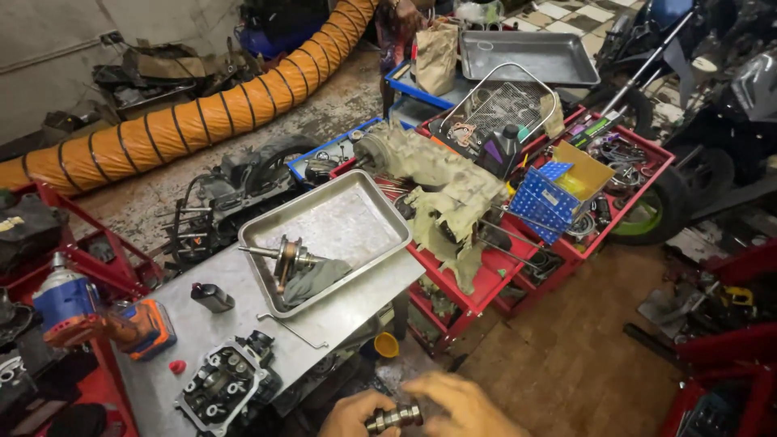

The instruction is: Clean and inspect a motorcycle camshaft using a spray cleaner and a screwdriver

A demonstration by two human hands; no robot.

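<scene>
Left hand (354,414) and right hand (461,407) pinch a small metal shaft (394,418) between curled fingers, low beside a steel workbench (243,303) in a cluttered workshop.

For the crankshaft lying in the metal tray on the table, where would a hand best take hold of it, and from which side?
Probably by the thin shaft end of the crankshaft that points left across the tray, coming from above on that side. That end lies bare over the tray floor, while the other end rests against a grey rag that crowds it. The wide middle looks harder to close fingers around.
</scene>
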